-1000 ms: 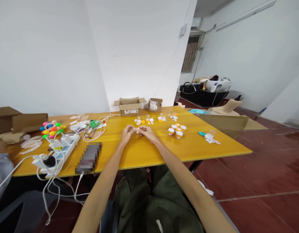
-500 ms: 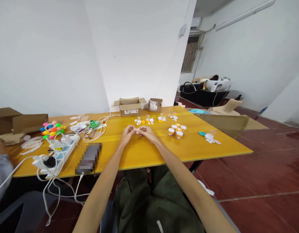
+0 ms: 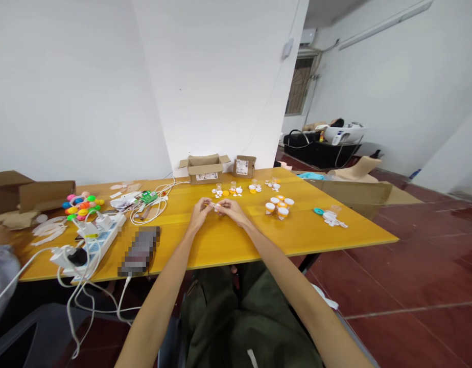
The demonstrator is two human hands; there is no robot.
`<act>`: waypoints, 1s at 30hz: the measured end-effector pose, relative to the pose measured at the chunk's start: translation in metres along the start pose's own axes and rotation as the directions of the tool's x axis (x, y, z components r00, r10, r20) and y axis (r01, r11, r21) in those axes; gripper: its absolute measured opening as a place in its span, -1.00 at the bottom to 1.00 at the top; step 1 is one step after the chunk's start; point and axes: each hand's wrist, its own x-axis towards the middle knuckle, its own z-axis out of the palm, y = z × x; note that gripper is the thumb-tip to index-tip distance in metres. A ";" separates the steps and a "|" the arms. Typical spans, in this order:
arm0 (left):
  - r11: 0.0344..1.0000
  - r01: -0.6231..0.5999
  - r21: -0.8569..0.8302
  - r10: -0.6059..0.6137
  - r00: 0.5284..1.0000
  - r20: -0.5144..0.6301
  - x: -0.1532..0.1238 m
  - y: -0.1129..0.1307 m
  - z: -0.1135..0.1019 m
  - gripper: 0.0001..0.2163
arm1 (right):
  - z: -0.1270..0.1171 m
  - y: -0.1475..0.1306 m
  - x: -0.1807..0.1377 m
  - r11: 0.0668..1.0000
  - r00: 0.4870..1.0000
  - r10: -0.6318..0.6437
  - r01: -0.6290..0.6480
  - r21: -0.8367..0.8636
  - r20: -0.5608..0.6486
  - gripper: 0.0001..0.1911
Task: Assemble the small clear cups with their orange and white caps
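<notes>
My left hand (image 3: 200, 211) and my right hand (image 3: 232, 210) meet above the table, fingertips pinched on a small white piece (image 3: 216, 207) between them. Its kind is too small to make out, and the fingers partly cover it. Just beyond my hands lie small white and orange parts (image 3: 217, 193) with little clear cups, in several groups. To the right of my right hand stands a cluster of small jars (image 3: 282, 211) with white and orange lids.
A teal ring (image 3: 319, 211) and white parts (image 3: 334, 220) lie far right. Cardboard boxes (image 3: 206, 167) stand against the wall. At left are a power strip (image 3: 112, 230) with cables, a phone (image 3: 141, 250) and colourful balls (image 3: 83, 205). Another person's sleeve (image 3: 2, 276) shows at the left edge.
My hands stay in nearly the same place, still pinching the small white piece. At the far left, the other person's arm has shifted slightly.
</notes>
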 end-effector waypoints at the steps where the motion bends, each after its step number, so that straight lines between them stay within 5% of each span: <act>1: 1.000 0.005 0.000 -0.005 1.000 -0.011 0.000 0.000 0.000 -0.74 | 0.000 0.000 0.000 1.000 1.000 -0.002 0.002 0.003 0.002 -0.54; 19: 1.000 0.025 0.002 -0.025 1.000 -0.011 0.000 -0.003 -0.001 -0.72 | 0.001 -0.002 -0.001 1.000 1.000 -0.013 0.014 -0.015 0.015 -0.55; 30: 0.999 0.038 0.013 -0.039 0.997 0.069 0.002 -0.004 0.002 -0.80 | 0.000 -0.002 0.000 0.965 0.983 -0.176 0.163 -0.207 -0.047 -0.69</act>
